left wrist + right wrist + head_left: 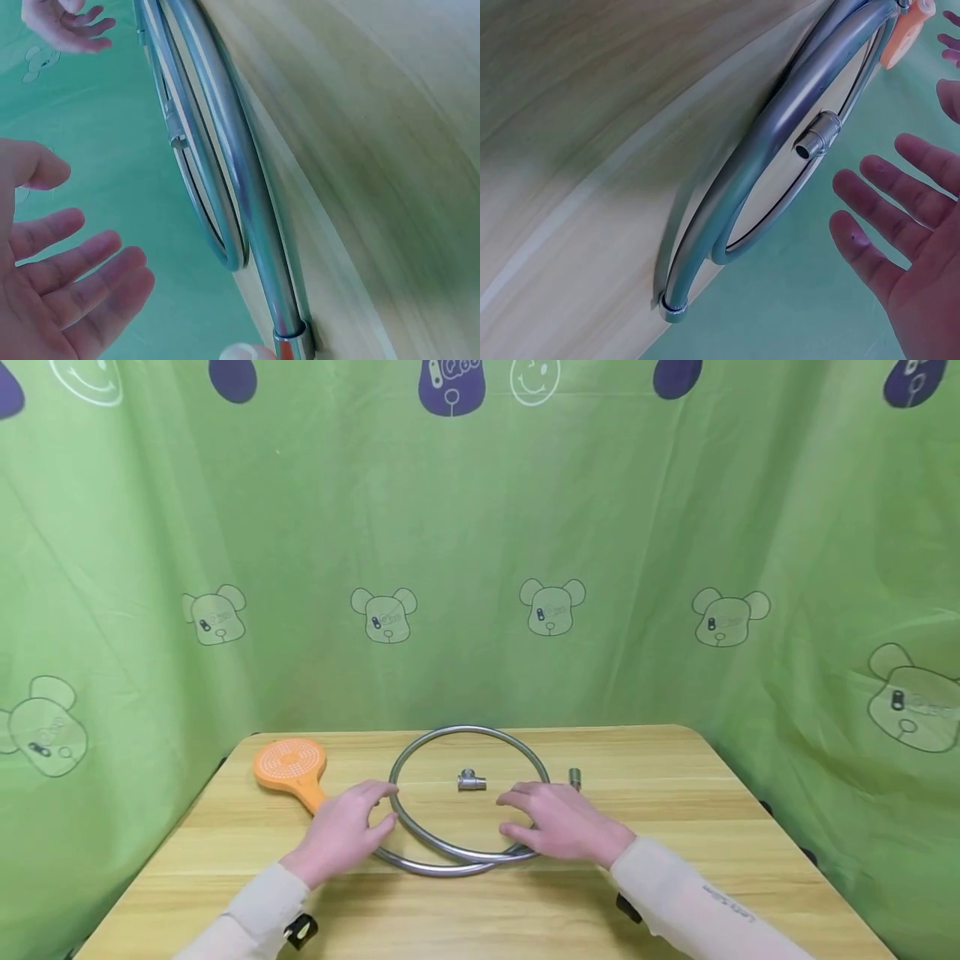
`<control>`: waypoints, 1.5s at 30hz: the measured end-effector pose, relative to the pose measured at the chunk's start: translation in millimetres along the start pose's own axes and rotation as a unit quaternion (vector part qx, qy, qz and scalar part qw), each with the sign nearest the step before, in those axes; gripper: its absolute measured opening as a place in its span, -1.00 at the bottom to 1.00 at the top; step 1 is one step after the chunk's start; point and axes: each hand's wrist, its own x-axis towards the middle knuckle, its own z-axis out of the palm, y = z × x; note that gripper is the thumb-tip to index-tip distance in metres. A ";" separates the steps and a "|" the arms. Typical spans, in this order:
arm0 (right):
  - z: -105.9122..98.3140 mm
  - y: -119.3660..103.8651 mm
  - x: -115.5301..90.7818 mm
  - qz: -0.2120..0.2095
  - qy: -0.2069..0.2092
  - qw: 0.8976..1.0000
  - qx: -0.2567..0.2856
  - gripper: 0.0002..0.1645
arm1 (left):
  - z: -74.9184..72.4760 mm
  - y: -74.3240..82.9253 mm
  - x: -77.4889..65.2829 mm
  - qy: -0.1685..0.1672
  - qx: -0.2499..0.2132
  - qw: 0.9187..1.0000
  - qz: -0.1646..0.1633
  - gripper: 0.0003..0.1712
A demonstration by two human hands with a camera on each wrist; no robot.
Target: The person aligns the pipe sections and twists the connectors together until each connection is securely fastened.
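Nearest: two pale sleeves, left sleeve (251,914) plain as far as it shows; right sleeve (697,902) has small dark lettering along the forearm, seems to start "Let", rest unclear. Small black device at the left cuff (302,932), no readable mark.

Both hands empty and well apart from each other. Left hand (345,831): fingers spread, loosely bent, over the left side of the hose coil, partly covering the shower handle in the head view. Right hand (562,822): same relaxed spread, over the coil's right side. Wrist views show a gap between each hand and the hose.

Wood-grain bench (675,860) underneath. Metal hose (238,154) lies on it in a round loop, no print seen. One end meets the orange handle at a metal collar; the other end's connector (574,777) sits past the right hand. Orange shower head (289,761), far left, nozzle face up, no legible brand. T-shaped metal fitting (471,783) inside the loop, unmarked as far as visible.

Back: green curtain (465,510), bear faces with tiny unreadable labels, smileys, purple shapes along the top, some white lettering cut off by the frame edge.
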 end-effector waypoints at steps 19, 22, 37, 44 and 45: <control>8.5 -12.7 16.6 -0.002 -0.022 1.000 0.009 -0.43 | -29.0 -45.2 -4.1 0.029 -0.094 0.981 -0.166 -0.51; 9.7 -13.6 18.9 -0.004 -0.025 1.000 0.011 -0.42 | -30.7 -53.0 -4.6 0.037 -0.117 0.975 -0.183 -0.50; 16.4 -28.3 38.9 -0.036 -0.032 0.999 0.022 -0.36 | -36.0 -77.1 -6.5 0.034 -0.136 0.955 -0.261 -0.42; 19.3 -38.8 50.6 -0.051 -0.041 0.998 0.020 -0.34 | -33.7 -92.4 -5.6 0.019 -0.157 0.937 -0.313 -0.37; 19.8 -40.4 52.0 -0.052 -0.044 0.997 0.019 -0.33 | -33.0 -94.9 -5.4 0.021 -0.158 0.934 -0.318 -0.36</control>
